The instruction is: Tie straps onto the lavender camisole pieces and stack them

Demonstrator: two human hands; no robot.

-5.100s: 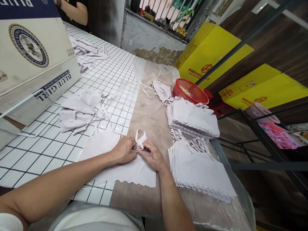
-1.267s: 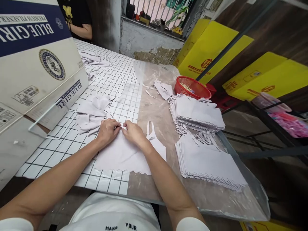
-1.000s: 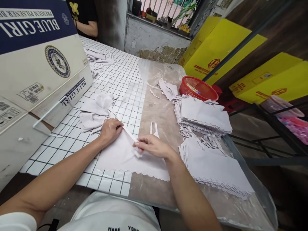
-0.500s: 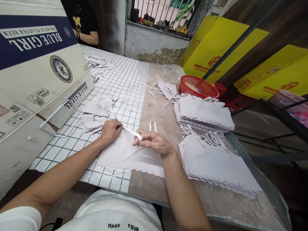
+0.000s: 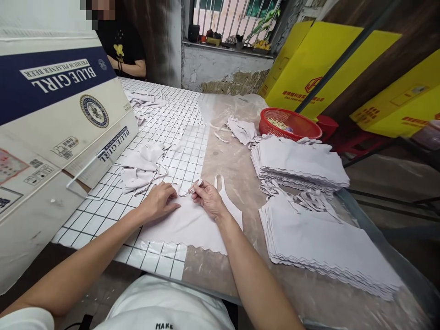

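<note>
A pale lilac camisole [image 5: 192, 227] with a wavy hem lies flat before me, one strap loop [image 5: 219, 182] standing up at its right. My right hand [image 5: 208, 199] pinches the other strap [image 5: 184, 191] between thumb and fingertips, just above the cloth. On the camisole's left upper part rests my left hand [image 5: 160, 201]; its fingers are bent, the thumb is stretched apart, and I see nothing held in it. Crumpled pieces of the same cloth [image 5: 142, 160] lie beyond my left hand.
Two stacks of like garments, a far stack [image 5: 299, 160] and a near stack [image 5: 319, 243], line the right side. Behind them stands a red basket [image 5: 290, 124]. A large carton [image 5: 62, 123] borders the left. Another person [image 5: 127, 50] is at the table's far end.
My right hand drew the strap rightward off my left hand's grip, then moved up and back toward it. My left hand has loosened from the strap and its thumb now spreads on the cloth.
</note>
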